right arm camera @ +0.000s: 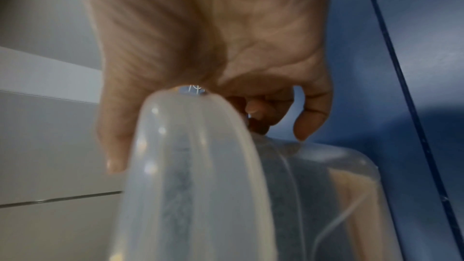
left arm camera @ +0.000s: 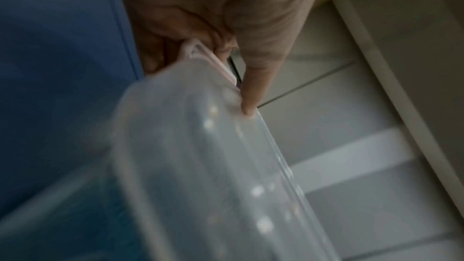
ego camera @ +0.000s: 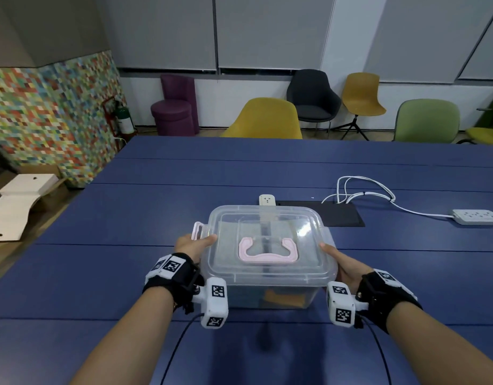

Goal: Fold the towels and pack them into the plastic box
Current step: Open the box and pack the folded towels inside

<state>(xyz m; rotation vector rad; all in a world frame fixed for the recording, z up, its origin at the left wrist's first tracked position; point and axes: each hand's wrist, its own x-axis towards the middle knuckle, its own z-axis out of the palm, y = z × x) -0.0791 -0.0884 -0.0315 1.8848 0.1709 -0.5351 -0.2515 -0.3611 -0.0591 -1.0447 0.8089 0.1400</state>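
A clear plastic box (ego camera: pixel 267 290) stands on the blue table (ego camera: pixel 128 273) with its clear lid (ego camera: pixel 267 232) on top. The lid carries a pink handle (ego camera: pixel 268 252), and a pink latch (ego camera: pixel 198 227) sticks out at its left side. Folded towels show through the walls: a grey one (ego camera: pixel 228 240) on top and an orange one (ego camera: pixel 284 298) near the bottom. My left hand (ego camera: pixel 195 244) grips the lid's left edge (left arm camera: pixel 200 106), thumb on top. My right hand (ego camera: pixel 342 262) grips the right edge (right arm camera: pixel 191 146), thumb on top and fingers curled under the rim.
A black mat (ego camera: pixel 334 213) and a white socket (ego camera: pixel 267 200) lie just behind the box. A white cable (ego camera: pixel 362 190) runs to a power strip (ego camera: pixel 476 217) at the right. Chairs (ego camera: pixel 264 119) line the far edge of the table.
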